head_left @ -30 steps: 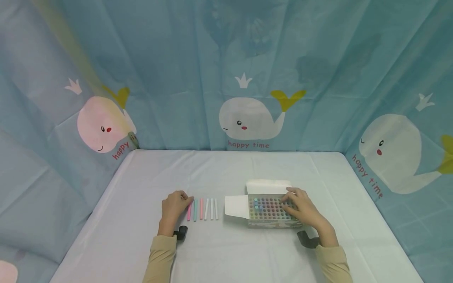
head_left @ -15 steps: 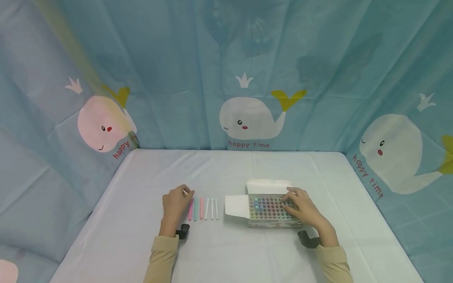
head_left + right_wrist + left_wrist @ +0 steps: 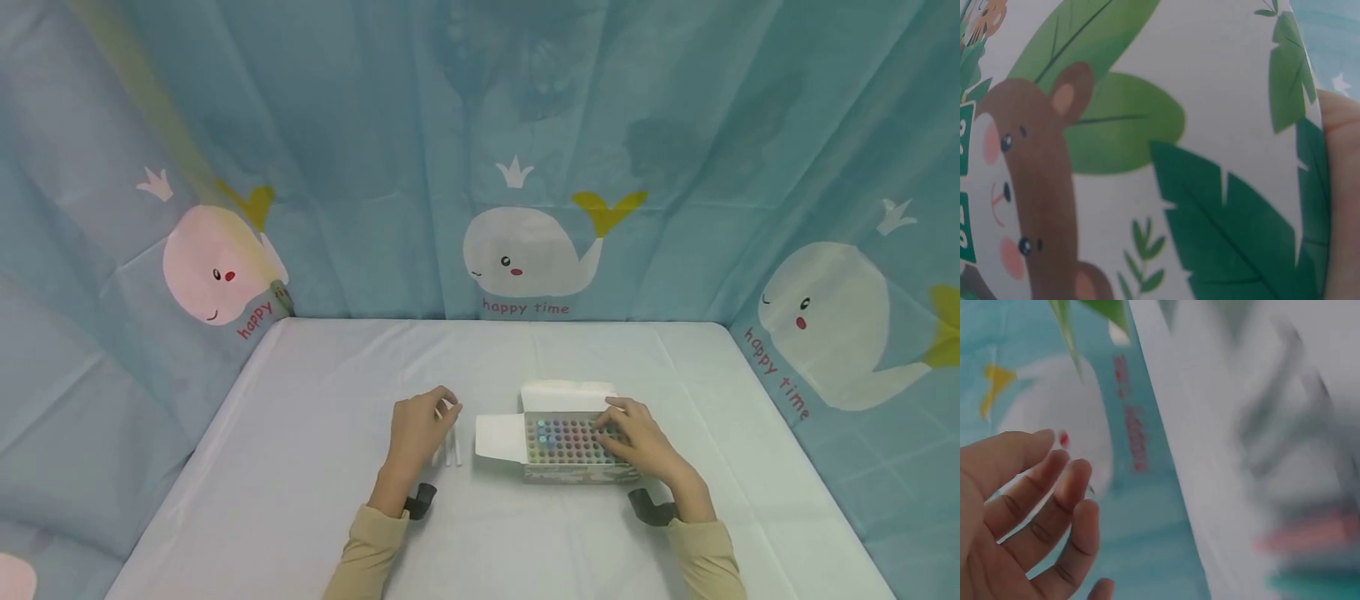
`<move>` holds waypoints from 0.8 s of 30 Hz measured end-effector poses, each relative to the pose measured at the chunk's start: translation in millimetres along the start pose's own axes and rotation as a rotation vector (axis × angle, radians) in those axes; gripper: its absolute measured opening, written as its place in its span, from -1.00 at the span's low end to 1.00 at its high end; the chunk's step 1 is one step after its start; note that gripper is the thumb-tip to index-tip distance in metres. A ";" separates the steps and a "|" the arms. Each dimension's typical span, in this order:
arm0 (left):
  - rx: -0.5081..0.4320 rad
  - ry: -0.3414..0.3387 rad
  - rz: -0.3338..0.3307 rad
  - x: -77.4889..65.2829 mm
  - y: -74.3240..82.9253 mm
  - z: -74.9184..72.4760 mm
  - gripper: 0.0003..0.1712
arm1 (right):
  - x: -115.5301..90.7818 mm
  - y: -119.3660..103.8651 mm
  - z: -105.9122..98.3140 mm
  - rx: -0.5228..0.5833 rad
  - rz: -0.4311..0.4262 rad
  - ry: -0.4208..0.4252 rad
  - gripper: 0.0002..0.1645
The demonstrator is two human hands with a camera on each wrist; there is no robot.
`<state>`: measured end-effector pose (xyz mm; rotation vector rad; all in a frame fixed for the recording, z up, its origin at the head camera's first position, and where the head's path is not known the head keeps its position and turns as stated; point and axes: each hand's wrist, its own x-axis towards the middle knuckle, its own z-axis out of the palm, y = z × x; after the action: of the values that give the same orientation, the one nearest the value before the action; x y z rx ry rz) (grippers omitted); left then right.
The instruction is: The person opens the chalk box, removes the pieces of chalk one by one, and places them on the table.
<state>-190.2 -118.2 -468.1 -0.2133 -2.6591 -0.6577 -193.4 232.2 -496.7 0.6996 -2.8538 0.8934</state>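
My left hand (image 3: pixel 423 429) hovers over a row of chalk sticks, hiding part of it in the head view. In the left wrist view, its fingers (image 3: pixel 1054 515) are loosely bent and nothing lies between them. White chalk sticks (image 3: pixel 458 448) show just right of this hand. A pink chalk stick (image 3: pixel 1319 531) and a teal chalk stick (image 3: pixel 1319 584) blur past at the lower right. My right hand (image 3: pixel 637 437) rests at the right end of an opened chalk box (image 3: pixel 573 475), fingers over its holed top. A few blue chalk ends (image 3: pixel 542 431) poke from the holes.
The box's left flap (image 3: pixel 501 437) lies folded out toward the chalk row, and its back flap (image 3: pixel 566 395) stands up behind. A white cloth covers the table (image 3: pixel 337 358). A blue curtain (image 3: pixel 375 250) with whale prints hangs round the far edge and sides.
My left hand lifts off the pink chalk stick at the row's left end and moves right, over the other sticks. The right hand and the box keep their places.
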 end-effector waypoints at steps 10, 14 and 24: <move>-0.037 -0.034 0.245 -0.2 58.2 23.1 -0.88 | 0.6 -1.4 -0.1 0.015 -0.009 0.003 -0.85; -0.001 -0.096 0.356 -1.6 75.8 33.8 -0.79 | 0.3 -0.8 1.0 0.016 0.001 0.006 -0.85; 0.062 -0.168 0.364 -6.5 91.5 52.0 -0.77 | -1.7 -1.8 1.1 0.000 0.009 0.012 -0.85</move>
<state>-180.2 -13.4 -475.0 -0.7436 -2.6879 -0.4547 -191.0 231.0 -496.9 0.6791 -2.8490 0.8965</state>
